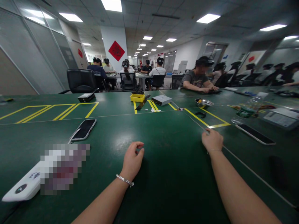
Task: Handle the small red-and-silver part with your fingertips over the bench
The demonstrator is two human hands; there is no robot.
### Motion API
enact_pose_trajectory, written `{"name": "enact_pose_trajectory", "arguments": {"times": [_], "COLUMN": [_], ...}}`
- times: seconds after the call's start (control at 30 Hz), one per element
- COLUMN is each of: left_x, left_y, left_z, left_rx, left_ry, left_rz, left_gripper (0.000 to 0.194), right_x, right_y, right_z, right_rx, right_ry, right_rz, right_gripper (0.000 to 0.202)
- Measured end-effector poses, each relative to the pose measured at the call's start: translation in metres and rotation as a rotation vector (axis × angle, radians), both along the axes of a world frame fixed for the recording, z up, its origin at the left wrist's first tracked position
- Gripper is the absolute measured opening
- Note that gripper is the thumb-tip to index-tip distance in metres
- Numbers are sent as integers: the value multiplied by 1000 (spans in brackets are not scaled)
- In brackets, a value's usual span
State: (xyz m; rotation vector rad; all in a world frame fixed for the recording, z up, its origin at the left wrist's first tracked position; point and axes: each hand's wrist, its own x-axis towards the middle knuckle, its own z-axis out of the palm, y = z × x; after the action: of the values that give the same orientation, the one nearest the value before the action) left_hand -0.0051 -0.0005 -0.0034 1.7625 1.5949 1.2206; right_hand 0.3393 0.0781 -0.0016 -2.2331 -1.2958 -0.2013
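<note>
My left hand (132, 159) rests on the green table (163, 174) with its fingers loosely bent. A gap shows between the thumb and forefinger, with nothing in it, and a silvery bracelet (125, 180) circles the wrist. Over on the right, my right hand (213, 140) lies on the table with its fingers curled in, close to a corner of yellow tape (211, 126). No held object shows there, though the palm side is hidden. Left of my left hand are a phone (85, 129) with a white cable and a white device (25, 185), partly covered by a blurred patch.
Farther back stand a yellow bin (137, 98), a grey box (161, 100), a black box (86, 97) and a metal bowl (204, 103). To the right lie another phone (255, 134) and a clear container (281, 119). A person (196, 79) works across the table; others sit beyond.
</note>
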Motion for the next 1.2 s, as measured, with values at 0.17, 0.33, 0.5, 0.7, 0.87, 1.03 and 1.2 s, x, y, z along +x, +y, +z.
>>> {"name": "enact_pose_trajectory", "arguments": {"times": [0.17,0.33,0.5,0.7,0.87,1.03,1.2], "left_x": [1,2,2,1,2,0,0], "left_y": [2,4,1,-2,-2,-2,-1], "left_z": [-6,-12,-9,-5,-4,-5,-6], "left_rx": [-85,-98,-103,-102,-100,-94,-67], "left_ry": [-82,-24,127,159,182,204,227], "left_rz": [-84,-131,-191,-191,-200,-222,-258], "left_gripper": [27,36,39,38,37,35,28], "right_x": [-99,-178,-163,-40,23,28,28], "right_y": [-10,-41,-35,-3,1,2,2], "right_z": [10,-4,4,13,-3,-10,-10], "right_rx": [9,-148,-164,-64,-271,-390,-374], "right_ry": [60,216,119,-249,-226,-187,-149], "right_rz": [702,1214,1277,457,154,167,159], "right_gripper": [34,43,37,42,48,38,39]}}
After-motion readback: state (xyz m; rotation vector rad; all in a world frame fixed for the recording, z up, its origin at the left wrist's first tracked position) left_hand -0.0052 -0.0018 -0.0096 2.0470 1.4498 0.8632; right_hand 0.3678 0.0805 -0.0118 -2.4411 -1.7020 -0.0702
